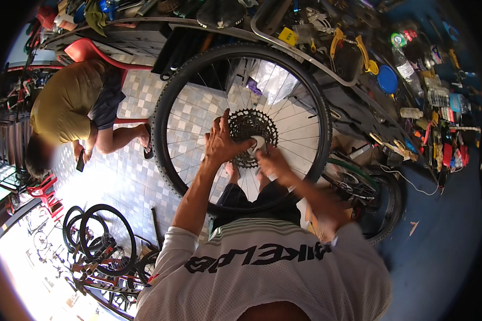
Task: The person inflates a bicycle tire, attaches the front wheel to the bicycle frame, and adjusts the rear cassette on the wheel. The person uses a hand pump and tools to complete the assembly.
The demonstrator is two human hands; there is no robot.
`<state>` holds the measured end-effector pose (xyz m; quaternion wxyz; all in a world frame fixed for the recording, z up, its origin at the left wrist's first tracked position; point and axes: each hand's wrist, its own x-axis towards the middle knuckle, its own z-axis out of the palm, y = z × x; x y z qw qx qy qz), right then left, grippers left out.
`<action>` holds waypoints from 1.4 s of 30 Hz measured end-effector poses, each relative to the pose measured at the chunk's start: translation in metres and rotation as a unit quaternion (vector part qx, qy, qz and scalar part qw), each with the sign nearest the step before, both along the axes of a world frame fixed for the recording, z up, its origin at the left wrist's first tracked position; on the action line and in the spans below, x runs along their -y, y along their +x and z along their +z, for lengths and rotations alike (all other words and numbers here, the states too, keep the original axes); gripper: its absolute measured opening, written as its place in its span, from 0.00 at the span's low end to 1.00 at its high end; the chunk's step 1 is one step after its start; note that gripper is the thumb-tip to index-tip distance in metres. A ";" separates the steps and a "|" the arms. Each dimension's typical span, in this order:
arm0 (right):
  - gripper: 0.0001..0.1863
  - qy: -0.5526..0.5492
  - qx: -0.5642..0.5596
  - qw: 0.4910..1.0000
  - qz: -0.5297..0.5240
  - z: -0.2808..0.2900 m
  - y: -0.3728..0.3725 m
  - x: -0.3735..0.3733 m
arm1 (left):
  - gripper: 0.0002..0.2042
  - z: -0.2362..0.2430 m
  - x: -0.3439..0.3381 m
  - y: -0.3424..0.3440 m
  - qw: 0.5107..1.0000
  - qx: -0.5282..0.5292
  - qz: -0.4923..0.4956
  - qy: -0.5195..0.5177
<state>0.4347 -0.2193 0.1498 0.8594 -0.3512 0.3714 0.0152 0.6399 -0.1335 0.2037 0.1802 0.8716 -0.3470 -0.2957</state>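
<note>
A bicycle wheel with a black knobby tyre is in front of me, its dark toothed cassette facing up toward me. My left hand lies over the cassette's left side, fingers stretched and spread, with the thumb reaching to the hub. At the hub is a small pale, rounded thing, possibly a folded cloth; its kind is unclear. My right hand, somewhat blurred, is closed with its fingertips on the lower edge of this pale thing. Both hands partly cover the cassette's lower half.
A cluttered workbench curves along the far side and right, bearing tools, bottles and a tray. At left a person in a yellowish shirt sits bent on a red chair. Bicycles and wheels stand lower left; another wheel leans at right.
</note>
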 end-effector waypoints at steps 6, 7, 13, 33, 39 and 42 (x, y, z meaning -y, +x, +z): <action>0.16 0.161 -0.014 0.948 -0.273 0.046 0.068 -0.102 | 0.66 0.003 0.003 0.001 0.999 -0.033 0.010 0.006; 0.17 0.151 0.008 0.966 -0.210 0.037 0.054 -0.093 | 0.66 0.003 0.005 0.001 0.999 -0.034 0.011 0.013; 0.26 -0.205 -0.008 0.927 0.313 -0.003 0.006 0.058 | 0.65 0.006 0.011 0.002 0.999 -0.037 0.001 0.010; 0.27 -0.307 -0.067 0.938 0.142 0.018 -0.002 0.020 | 0.62 -0.008 0.001 0.006 0.999 -0.015 -0.025 -0.036; 0.29 -0.422 -0.025 0.863 0.277 0.031 0.012 0.070 | 0.58 -0.016 -0.002 0.003 0.994 -0.037 -0.003 -0.103; 0.29 -0.431 0.005 0.841 0.327 0.033 0.019 0.089 | 0.58 -0.016 0.000 0.001 0.996 0.007 -0.017 -0.089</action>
